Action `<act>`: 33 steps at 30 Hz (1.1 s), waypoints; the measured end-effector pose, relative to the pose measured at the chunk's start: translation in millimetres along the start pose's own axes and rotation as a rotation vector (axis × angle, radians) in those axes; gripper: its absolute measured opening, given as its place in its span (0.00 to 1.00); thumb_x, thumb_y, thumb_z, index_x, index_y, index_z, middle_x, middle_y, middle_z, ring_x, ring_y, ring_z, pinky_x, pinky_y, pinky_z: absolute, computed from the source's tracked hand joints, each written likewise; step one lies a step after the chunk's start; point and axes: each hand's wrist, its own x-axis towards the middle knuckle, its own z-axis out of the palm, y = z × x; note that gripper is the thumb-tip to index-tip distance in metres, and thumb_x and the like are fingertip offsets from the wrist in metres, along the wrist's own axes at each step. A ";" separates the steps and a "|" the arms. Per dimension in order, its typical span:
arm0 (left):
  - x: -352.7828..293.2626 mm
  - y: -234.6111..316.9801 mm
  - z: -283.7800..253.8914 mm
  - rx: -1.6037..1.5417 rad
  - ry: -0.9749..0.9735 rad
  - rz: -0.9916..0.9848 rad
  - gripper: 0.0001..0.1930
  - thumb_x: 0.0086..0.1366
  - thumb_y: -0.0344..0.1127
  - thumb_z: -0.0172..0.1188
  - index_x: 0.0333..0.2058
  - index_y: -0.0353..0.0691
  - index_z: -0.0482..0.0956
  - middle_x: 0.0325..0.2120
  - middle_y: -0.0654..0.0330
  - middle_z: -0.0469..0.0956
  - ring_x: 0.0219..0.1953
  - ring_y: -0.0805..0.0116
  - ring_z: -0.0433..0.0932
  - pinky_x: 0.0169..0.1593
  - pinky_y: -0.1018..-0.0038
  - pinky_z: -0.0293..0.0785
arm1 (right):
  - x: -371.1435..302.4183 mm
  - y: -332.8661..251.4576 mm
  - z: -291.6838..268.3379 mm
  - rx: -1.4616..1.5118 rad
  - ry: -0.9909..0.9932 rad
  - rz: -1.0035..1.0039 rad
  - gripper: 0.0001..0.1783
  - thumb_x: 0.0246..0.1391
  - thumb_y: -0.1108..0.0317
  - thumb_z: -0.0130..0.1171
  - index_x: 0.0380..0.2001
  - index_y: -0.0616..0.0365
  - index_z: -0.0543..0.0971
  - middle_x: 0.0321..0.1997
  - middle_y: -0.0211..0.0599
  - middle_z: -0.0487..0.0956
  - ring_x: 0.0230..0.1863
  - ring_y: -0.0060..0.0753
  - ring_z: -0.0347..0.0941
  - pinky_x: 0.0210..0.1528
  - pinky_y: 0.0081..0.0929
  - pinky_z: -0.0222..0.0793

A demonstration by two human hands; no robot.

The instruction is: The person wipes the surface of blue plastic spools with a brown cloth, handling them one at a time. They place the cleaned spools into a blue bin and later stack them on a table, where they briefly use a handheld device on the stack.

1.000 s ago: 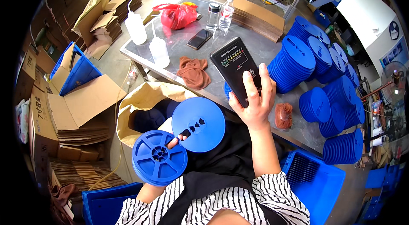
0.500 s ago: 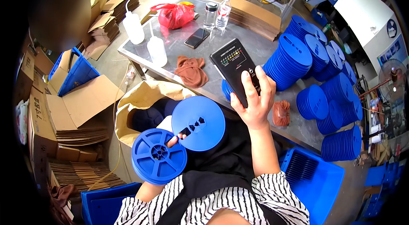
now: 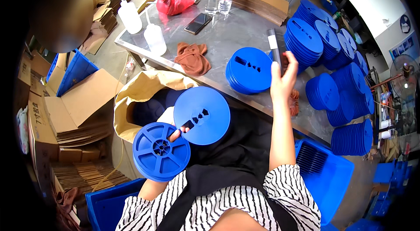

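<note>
My left hand (image 3: 175, 134) is closed on two blue plastic reel discs. Its fingertips poke through slots beside the hubs; the rest of the hand is hidden under the discs. One is a spoked reel disc (image 3: 148, 156), seemingly with more beneath it; the other is a smooth-faced reel disc (image 3: 206, 100). Over the table, my right hand (image 3: 283, 80) grips a black handheld meter (image 3: 274, 46), which now shows its narrow edge. Just left of that hand stands a stack of blue reel discs (image 3: 249, 76) near the table's front edge.
More stacks of blue discs (image 3: 304, 41) crowd the table's right side. A brown cloth (image 3: 192, 59), phone (image 3: 198, 23), squeeze bottles (image 3: 155, 41) and red bag (image 3: 173, 1) lie farther left. An open sack (image 3: 124, 108) is beside my left hand; a blue crate (image 3: 337, 178) is at lower right.
My right hand has moved right and turned the meter from face-up to edge-on, uncovering the disc stack by the table edge. My left hand keeps its discs, shifted slightly up in view.
</note>
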 end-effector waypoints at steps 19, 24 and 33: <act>18.3 -1.4 4.5 -0.057 0.089 -0.185 0.19 0.69 0.33 0.48 0.57 0.35 0.69 0.44 0.51 0.68 0.48 0.58 0.68 0.59 0.66 0.66 | -29.3 32.8 32.1 -0.799 -0.301 -0.042 0.32 0.51 0.54 0.63 0.58 0.54 0.72 0.63 0.49 0.69 0.58 0.50 0.67 0.61 0.43 0.62; 21.7 -2.3 8.5 -0.070 0.097 -0.204 0.19 0.69 0.32 0.48 0.56 0.35 0.68 0.42 0.52 0.67 0.47 0.59 0.68 0.57 0.67 0.68 | -29.6 37.2 33.5 -0.777 -0.274 -0.060 0.31 0.51 0.54 0.62 0.58 0.55 0.72 0.63 0.49 0.69 0.56 0.55 0.67 0.60 0.47 0.62; 21.9 -1.6 12.1 -0.126 0.074 -0.199 0.18 0.68 0.30 0.49 0.56 0.35 0.68 0.39 0.54 0.66 0.43 0.61 0.67 0.55 0.68 0.70 | -31.1 34.7 35.4 -0.804 -0.265 -0.030 0.32 0.50 0.55 0.63 0.57 0.54 0.72 0.63 0.46 0.69 0.56 0.53 0.67 0.59 0.45 0.62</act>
